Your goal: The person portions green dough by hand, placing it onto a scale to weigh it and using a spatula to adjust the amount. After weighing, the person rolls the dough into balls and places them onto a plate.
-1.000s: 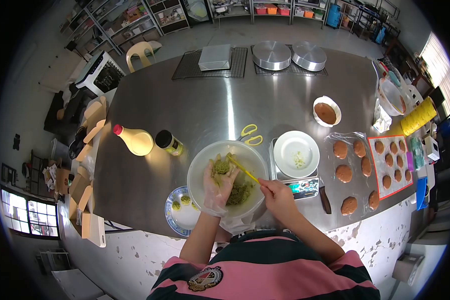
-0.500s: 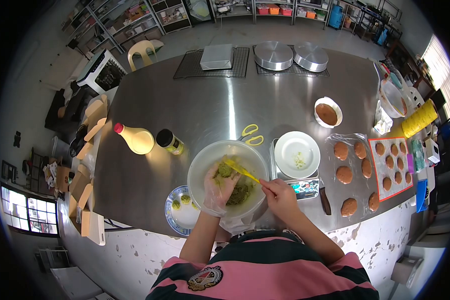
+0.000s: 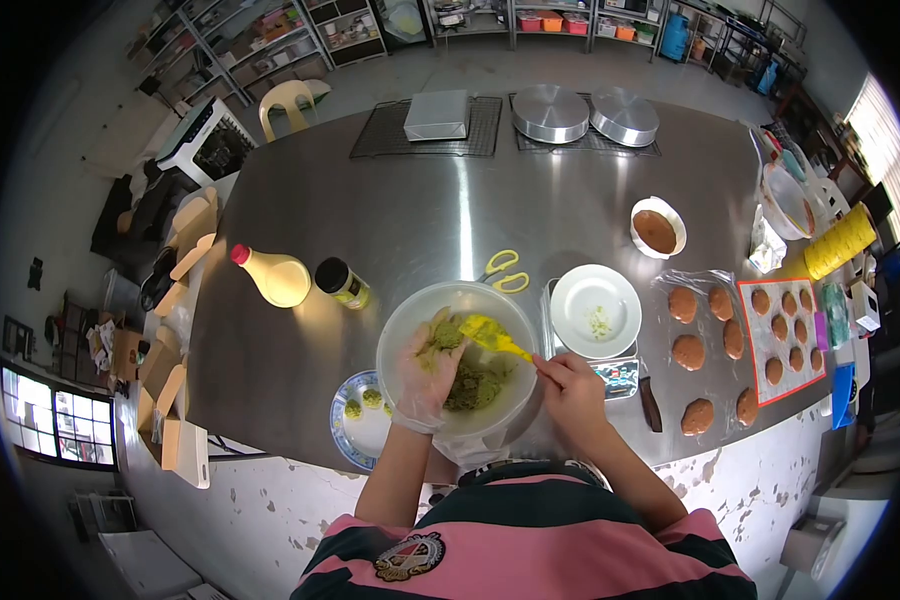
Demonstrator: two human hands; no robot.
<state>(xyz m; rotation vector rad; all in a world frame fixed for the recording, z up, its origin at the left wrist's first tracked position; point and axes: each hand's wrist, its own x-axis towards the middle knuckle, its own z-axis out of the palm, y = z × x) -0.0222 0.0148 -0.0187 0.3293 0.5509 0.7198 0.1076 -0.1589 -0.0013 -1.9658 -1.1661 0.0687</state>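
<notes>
A large translucent bowl (image 3: 515,395) at the table's near edge holds a crumbly green mixture (image 3: 480,385). Inside it, my left hand (image 3: 427,372), in a clear plastic glove, cups a lump of the same green mixture (image 3: 444,334). My right hand (image 3: 574,393), bare, is closed round the handle of a yellow spatula (image 3: 490,335). The spatula's blade, smeared with green, is over the bowl beside the lump. Left of the bowl, partly hidden by it, a blue-rimmed plate (image 3: 342,425) carries small green balls (image 3: 353,409).
A white plate (image 3: 570,300) with green crumbs rests on a digital scale (image 3: 618,380), near a dark-handled knife (image 3: 651,405). Brown rounds (image 3: 688,352) lie on plastic at right. Yellow-handled scissors (image 3: 510,272), a yellow bottle (image 3: 282,280) and a black-lidded jar (image 3: 342,283) stand beyond the bowl.
The spatula blade has moved right off the lump, with its broad face now showing. My right hand has shifted slightly right; my left hand has tilted slightly left with the lump.
</notes>
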